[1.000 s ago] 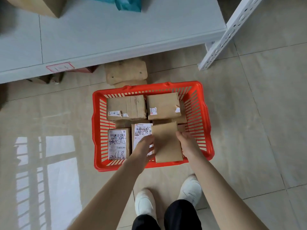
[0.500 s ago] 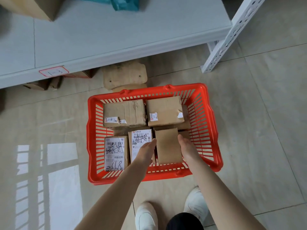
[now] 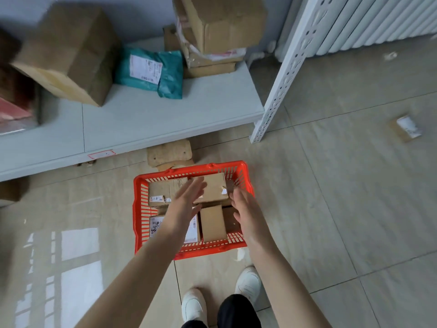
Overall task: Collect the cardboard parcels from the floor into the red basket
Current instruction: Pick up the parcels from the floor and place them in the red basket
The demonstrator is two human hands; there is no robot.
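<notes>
Basket: red slotted plastic basket [image 3: 139, 209] on the tiled floor [image 3: 331, 209], packed with brown cardboard parcels [image 3: 212, 223], several labelled.
Grips: left hand [image 3: 186, 204] and right hand [image 3: 246, 214] over the basket, fingers spread wide, holding nothing.
Left to collect: small labelled cardboard parcel [image 3: 405, 127] well apart at right; flat tan cardboard packet [image 3: 169, 153] near the far rim, half under the grey shelf [image 3: 165, 114].
Handling: probably light and stiff; best pinched across the short sides, off the slick label.
</notes>
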